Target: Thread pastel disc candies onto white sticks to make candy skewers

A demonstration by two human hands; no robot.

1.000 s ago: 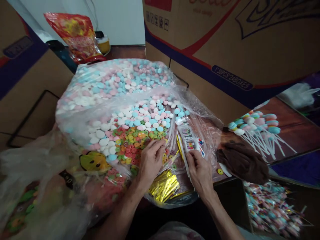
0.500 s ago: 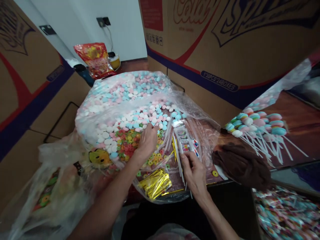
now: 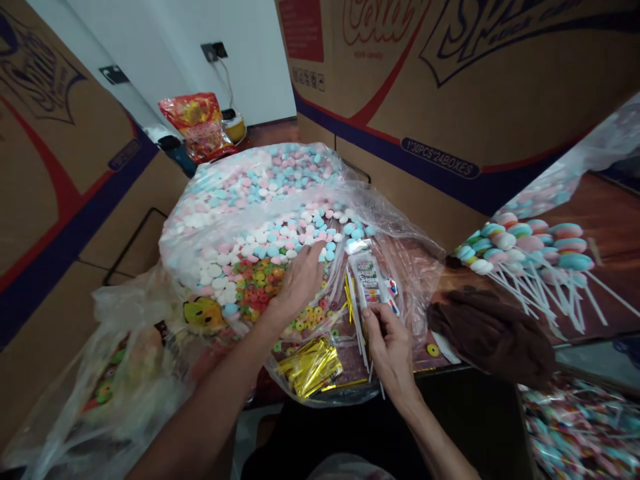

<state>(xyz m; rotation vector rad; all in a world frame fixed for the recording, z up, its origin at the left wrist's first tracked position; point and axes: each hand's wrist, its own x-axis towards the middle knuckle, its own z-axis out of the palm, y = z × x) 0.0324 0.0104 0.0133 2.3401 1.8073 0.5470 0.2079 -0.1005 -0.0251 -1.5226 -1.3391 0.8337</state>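
Nearest, a bundle of gold ties (image 3: pixel 311 368) lies below the gap between the hands, and the right hand (image 3: pixel 391 340) curls thumb and fingers at the lower end of a small printed packet (image 3: pixel 369 273) beside white sticks (image 3: pixel 357 317), though its exact grip cannot be told. The left hand (image 3: pixel 303 281) reaches over ring candies (image 3: pixel 256 288) to round pastel candies (image 3: pixel 273 250), its fingertips too hidden to show whether they hold any. Right of the right hand lie lollipops (image 3: pixel 530 245); beyond both hands stands a red bag (image 3: pixel 195 123).

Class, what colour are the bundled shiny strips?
The strips are gold, clearest in the head view.
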